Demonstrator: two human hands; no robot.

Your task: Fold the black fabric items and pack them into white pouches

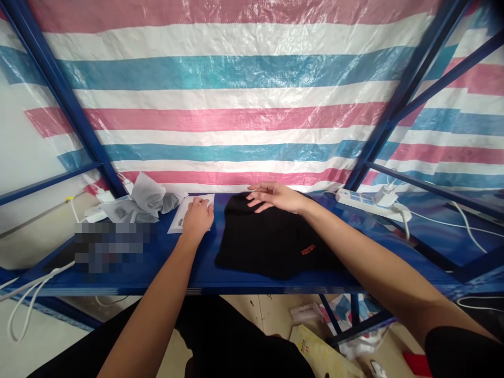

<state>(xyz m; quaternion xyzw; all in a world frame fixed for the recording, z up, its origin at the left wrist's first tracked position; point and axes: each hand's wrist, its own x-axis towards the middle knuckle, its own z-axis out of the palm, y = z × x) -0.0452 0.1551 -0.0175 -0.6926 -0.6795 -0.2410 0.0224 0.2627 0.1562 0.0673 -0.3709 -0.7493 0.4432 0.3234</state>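
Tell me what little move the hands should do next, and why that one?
Perhaps the left hand should pinch an edge of the white packet: that hand is already on it, and the packet lies flat on the blue shelf, so an edge might be easiest to grip. The right hand is over the black cloth.

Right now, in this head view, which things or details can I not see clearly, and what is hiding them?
All in the head view:
White packet: the left hand covers part of it; its print is too small to read.
Black cloth: the right forearm hides part of its right side.
Dark item at left: mostly pixelated.
Yellow box: cut off by the bottom edge.
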